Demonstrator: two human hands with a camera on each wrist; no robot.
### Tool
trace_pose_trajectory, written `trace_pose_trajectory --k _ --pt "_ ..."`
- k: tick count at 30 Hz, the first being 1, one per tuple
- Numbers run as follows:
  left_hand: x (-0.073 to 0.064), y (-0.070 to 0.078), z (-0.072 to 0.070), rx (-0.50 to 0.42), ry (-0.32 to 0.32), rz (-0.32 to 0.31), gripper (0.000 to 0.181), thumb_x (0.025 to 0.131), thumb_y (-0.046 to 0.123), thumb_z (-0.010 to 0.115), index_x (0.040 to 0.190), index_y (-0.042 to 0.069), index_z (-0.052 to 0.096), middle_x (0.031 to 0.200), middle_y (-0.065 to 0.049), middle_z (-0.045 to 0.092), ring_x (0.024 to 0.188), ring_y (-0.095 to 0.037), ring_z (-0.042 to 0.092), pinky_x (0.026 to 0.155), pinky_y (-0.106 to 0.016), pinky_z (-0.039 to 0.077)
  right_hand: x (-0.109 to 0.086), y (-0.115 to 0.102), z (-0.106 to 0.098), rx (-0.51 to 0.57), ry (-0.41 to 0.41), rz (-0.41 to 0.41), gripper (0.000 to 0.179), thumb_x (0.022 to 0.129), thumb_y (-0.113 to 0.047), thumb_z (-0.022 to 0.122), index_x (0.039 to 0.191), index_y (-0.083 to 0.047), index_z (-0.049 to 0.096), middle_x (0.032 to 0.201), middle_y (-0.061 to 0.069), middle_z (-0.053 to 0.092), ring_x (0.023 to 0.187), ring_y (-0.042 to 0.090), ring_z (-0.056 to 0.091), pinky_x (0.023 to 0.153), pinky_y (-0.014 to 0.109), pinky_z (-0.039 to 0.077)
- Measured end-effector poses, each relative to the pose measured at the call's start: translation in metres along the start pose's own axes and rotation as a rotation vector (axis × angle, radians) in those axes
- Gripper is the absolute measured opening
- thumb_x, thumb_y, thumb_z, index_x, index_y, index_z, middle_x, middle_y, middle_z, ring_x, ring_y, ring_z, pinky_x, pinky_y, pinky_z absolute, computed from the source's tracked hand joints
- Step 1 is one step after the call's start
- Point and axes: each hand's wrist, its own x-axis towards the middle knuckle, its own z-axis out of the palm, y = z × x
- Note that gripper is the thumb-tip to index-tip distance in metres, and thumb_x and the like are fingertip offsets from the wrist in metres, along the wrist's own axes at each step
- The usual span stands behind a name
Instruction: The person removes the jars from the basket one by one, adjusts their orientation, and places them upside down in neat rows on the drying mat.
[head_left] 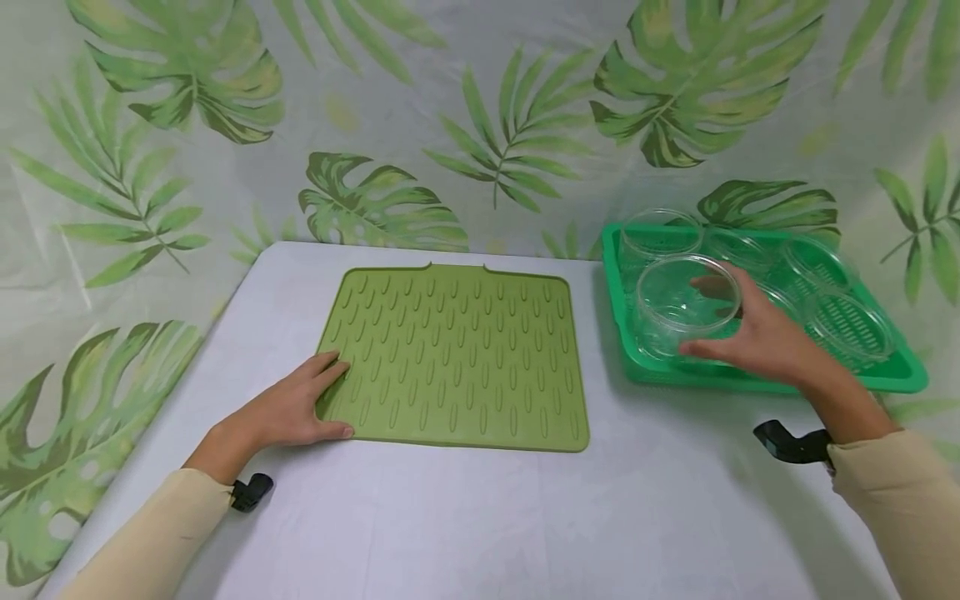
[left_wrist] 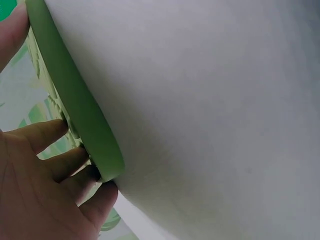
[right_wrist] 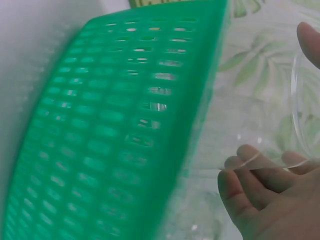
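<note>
My right hand [head_left: 765, 337] grips a clear round container [head_left: 684, 292], thumb on the near side and fingers on the far side. The container is over the left part of a green slotted basket [head_left: 652, 372]; in the right wrist view its transparent wall [right_wrist: 255, 115] is next to the basket's side [right_wrist: 95, 130]. My left hand [head_left: 292, 404] rests at the left edge of an olive-green ridged mat [head_left: 457, 358]. In the left wrist view, the fingers [left_wrist: 70, 162] touch the mat's green edge [left_wrist: 80, 105], hardly bent.
Several other clear round containers stand in the basket, one at its back left [head_left: 660, 237] and one at its right [head_left: 851, 321]. The mat and basket lie on a white-covered table [head_left: 465, 525]. Leaf-patterned cloth [head_left: 525, 108] hangs behind.
</note>
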Motion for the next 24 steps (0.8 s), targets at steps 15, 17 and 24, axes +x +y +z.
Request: trace_pose_trajectory --k 15,17,24 --pt "-0.001 0.004 -0.002 0.02 0.039 0.013 0.096 0.078 0.051 0.076 0.147 -0.006 0.041 0.154 -0.032 0.034 0.142 -0.051 0.034 0.113 -0.064 0.034 0.006 -0.03 -0.03 -0.001 0.055 -0.067 0.102 0.08 -0.017 0.083 0.157 -0.035 0.018 0.142 0.007 0.049 0.112 -0.01 0.041 0.082 0.014 0.034" --pt "-0.001 0.004 -0.003 0.012 0.029 0.008 0.096 0.078 0.051 0.076 0.147 -0.006 0.04 0.155 -0.032 0.033 0.142 -0.052 0.033 0.113 -0.064 0.034 0.007 -0.032 -0.036 0.001 0.06 -0.076 0.102 0.081 -0.016 0.083 0.156 -0.037 0.018 0.139 -0.003 0.05 0.114 -0.013 0.04 0.082 0.012 0.032" --pt "0.002 0.005 -0.003 -0.022 -0.02 -0.02 0.098 0.078 0.049 0.077 0.149 -0.006 0.038 0.157 -0.031 0.029 0.144 -0.052 0.03 0.114 -0.063 0.033 0.011 -0.036 -0.047 0.017 0.086 -0.097 0.1 0.081 -0.014 0.082 0.156 -0.033 0.019 0.127 -0.02 0.047 0.111 -0.016 0.042 0.08 0.003 0.03"
